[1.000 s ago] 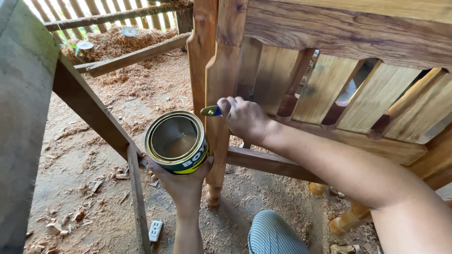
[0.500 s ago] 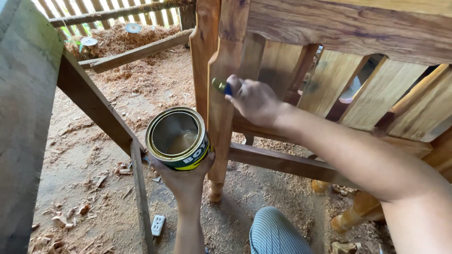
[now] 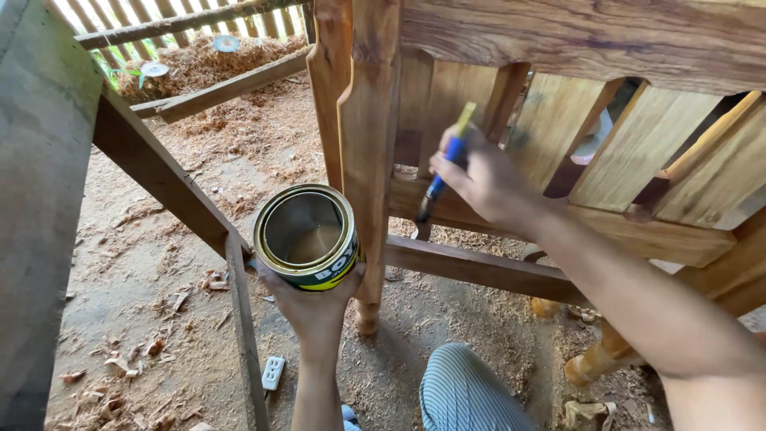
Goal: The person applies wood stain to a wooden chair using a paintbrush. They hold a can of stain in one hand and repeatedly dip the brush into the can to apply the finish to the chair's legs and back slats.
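While the can [image 3: 307, 236] is cupped from beneath in the left hand [image 3: 313, 307], its open mouth is turned upward, just left of the leg [image 3: 369, 160] of the wooden frame. Its fingers are spread wide under the base. A rigid, smooth tin with liquid low inside is judged light but easily spilled, best supported underneath. Beyond the leg, to its right, a brush [image 3: 444, 169] with a blue handle is pinched in the closed right hand [image 3: 483, 179].

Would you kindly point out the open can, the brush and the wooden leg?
open can [image 3: 306, 236], head view, on its inner wall.
brush [image 3: 448, 160], head view, on its blue handle.
wooden leg [image 3: 369, 160], head view, on its front face.
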